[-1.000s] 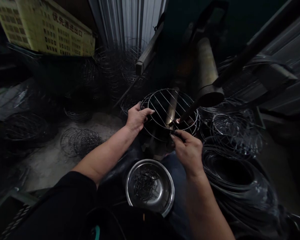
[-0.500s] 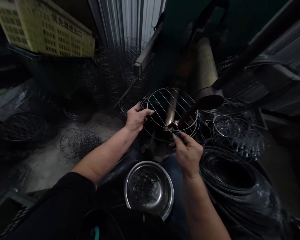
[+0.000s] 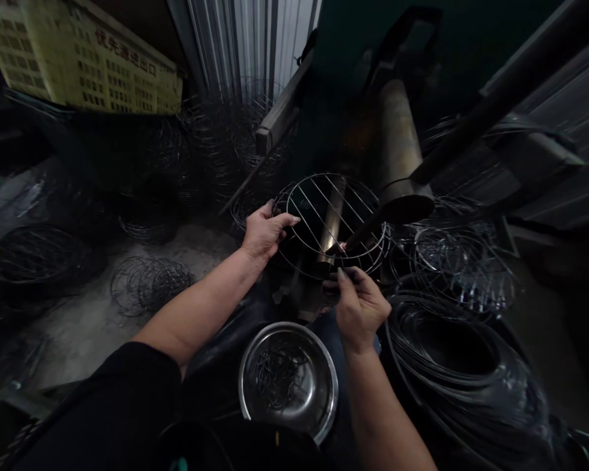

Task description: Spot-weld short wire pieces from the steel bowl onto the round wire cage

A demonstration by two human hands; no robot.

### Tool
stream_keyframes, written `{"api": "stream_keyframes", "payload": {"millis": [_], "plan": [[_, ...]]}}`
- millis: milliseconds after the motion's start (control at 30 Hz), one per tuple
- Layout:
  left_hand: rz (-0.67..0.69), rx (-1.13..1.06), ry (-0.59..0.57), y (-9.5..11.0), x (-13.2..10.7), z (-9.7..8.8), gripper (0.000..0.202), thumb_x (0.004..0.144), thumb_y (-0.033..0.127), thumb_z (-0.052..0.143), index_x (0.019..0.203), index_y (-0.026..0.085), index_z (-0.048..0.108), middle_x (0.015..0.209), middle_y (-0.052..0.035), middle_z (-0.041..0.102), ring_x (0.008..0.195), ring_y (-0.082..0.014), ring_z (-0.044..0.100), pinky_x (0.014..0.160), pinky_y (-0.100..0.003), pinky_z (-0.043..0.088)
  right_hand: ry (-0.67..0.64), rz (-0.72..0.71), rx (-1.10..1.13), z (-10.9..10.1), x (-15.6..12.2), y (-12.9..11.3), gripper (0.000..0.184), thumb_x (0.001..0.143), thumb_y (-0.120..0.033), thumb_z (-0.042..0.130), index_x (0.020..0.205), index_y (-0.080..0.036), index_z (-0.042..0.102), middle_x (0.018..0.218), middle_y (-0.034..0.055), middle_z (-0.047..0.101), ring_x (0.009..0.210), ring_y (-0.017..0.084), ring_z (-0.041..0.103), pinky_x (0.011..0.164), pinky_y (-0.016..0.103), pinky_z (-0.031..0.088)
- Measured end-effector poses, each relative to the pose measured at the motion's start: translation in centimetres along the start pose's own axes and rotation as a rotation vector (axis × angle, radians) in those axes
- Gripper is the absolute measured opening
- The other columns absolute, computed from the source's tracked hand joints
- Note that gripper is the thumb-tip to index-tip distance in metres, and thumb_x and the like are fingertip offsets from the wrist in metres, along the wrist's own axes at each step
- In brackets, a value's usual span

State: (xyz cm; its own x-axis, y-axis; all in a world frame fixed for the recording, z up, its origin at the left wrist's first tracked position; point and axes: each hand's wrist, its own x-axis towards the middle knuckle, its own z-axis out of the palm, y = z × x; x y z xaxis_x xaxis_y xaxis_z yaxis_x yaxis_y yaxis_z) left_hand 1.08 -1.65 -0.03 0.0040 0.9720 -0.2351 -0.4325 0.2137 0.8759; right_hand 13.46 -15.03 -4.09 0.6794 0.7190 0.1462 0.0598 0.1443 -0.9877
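Observation:
My left hand point(image 3: 264, 232) grips the left rim of a round wire rack point(image 3: 331, 222) with parallel cross wires, held tilted against a machine's metal rod point(image 3: 330, 226). My right hand point(image 3: 358, 304) is just below the rack's near rim, fingers pinched together on something small I cannot make out. A dark cylindrical machine part point(image 3: 397, 157) points down at the rack, and a faint glow shows at its tip near the rim.
A steel bowl point(image 3: 324, 405) holding several small bent wire pieces sits in my lap below the hands. Coils of dark wire point(image 3: 461, 366) lie at the right. Stacks of wire racks point(image 3: 147, 284) cover the floor at left and behind. A yellow sign point(image 3: 83, 59) hangs upper left.
My right hand has drawn back slightly toward me and down from the rack's rim. My left hand keeps its grip on the rack.

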Motion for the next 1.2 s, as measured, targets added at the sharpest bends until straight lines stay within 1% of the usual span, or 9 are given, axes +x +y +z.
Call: {"api": "stream_keyframes", "payload": {"millis": [167,333,400,567,733,867,933,1033,1200], "plan": [[-0.013,-0.018,-0.015,-0.2,0.4,0.1,0.05,0.048,0.009,0.074,0.097,0.013,0.064,0.063,0.0053,0.055,0.051,-0.0053,0.049,0.043,-0.018,0.03,0.027,-0.03,-0.028,0.0,0.3,0.3,0.029,0.075,-0.039,0.073,0.086,-0.014,0.067,0.068,0.0012,0.066,0.053,0.017,0.066,0.053,0.027,0.055],[-0.043,-0.011,0.016,0.0,0.8,0.2,0.069,0.05,0.005,0.072,0.118,0.011,0.059,0.061,0.0062,0.055,0.05,-0.0063,0.049,0.043,-0.018,0.031,0.029,-0.079,-0.089,0.0,0.7,0.3,0.029,0.075,-0.04,0.071,0.086,-0.014,0.067,0.066,0.0013,0.066,0.052,0.017,0.066,0.051,0.025,0.053],[-0.045,-0.011,0.018,0.0,0.8,0.3,0.071,0.051,0.005,0.071,0.12,0.011,0.057,0.06,0.006,0.055,0.05,-0.0065,0.05,0.043,-0.018,0.03,0.037,-0.086,-0.079,0.1,0.9,0.2,0.028,0.075,-0.039,0.071,0.086,-0.014,0.067,0.067,0.0015,0.066,0.051,0.017,0.066,0.051,0.026,0.053],[-0.032,-0.021,0.004,0.0,1.1,0.3,0.061,0.05,0.006,0.072,0.11,0.01,0.061,0.059,0.0057,0.054,0.049,-0.0063,0.049,0.043,-0.019,0.029,0.018,-0.128,-0.1,0.3,1.2,0.2,0.026,0.077,-0.039,0.069,0.084,-0.014,0.067,0.067,0.0013,0.066,0.052,0.016,0.065,0.053,0.025,0.052],[-0.014,-0.006,-0.015,-0.1,1.2,0.2,0.044,0.048,0.009,0.073,0.09,0.011,0.063,0.058,0.0056,0.052,0.049,-0.0062,0.048,0.042,-0.019,0.029,0.015,-0.076,-0.093,0.0,0.9,0.0,0.027,0.076,-0.038,0.07,0.087,-0.014,0.067,0.063,-0.0001,0.065,0.053,0.018,0.066,0.054,0.026,0.052],[-0.011,-0.009,-0.011,0.0,0.8,0.3,0.051,0.047,0.007,0.072,0.097,0.012,0.063,0.06,0.0055,0.054,0.051,-0.0062,0.048,0.043,-0.019,0.029,-0.09,0.06,0.016,-0.2,1.1,-0.9,0.025,0.074,-0.035,0.073,0.089,-0.014,0.069,0.069,0.0003,0.067,0.054,0.016,0.065,0.05,0.024,0.052],[-0.014,-0.016,-0.001,0.1,0.6,0.4,0.057,0.047,0.006,0.072,0.102,0.012,0.063,0.061,0.0056,0.054,0.051,-0.0061,0.048,0.044,-0.019,0.028,-0.106,0.1,0.055,-0.2,1.4,-1.1,0.028,0.072,-0.035,0.074,0.091,-0.014,0.07,0.071,0.0004,0.067,0.054,0.015,0.065,0.048,0.023,0.052],[-0.022,-0.011,0.014,0.1,0.4,0.5,0.054,0.047,0.005,0.072,0.1,0.012,0.064,0.061,0.0052,0.055,0.05,-0.0061,0.048,0.044,-0.019,0.029,-0.048,0.105,0.066,0.0,1.4,-0.9,0.03,0.069,-0.037,0.076,0.089,-0.014,0.071,0.07,0.0005,0.067,0.051,0.015,0.063,0.046,0.024,0.051],[-0.009,-0.015,-0.002,0.1,0.3,0.5,0.044,0.045,0.006,0.073,0.087,0.013,0.063,0.063,0.0046,0.056,0.051,-0.0056,0.048,0.042,-0.019,0.027,0.057,0.012,0.031,0.4,0.7,-0.5,0.028,0.071,-0.037,0.075,0.086,-0.014,0.068,0.064,0.0001,0.066,0.051,0.016,0.065,0.049,0.026,0.054]]}}
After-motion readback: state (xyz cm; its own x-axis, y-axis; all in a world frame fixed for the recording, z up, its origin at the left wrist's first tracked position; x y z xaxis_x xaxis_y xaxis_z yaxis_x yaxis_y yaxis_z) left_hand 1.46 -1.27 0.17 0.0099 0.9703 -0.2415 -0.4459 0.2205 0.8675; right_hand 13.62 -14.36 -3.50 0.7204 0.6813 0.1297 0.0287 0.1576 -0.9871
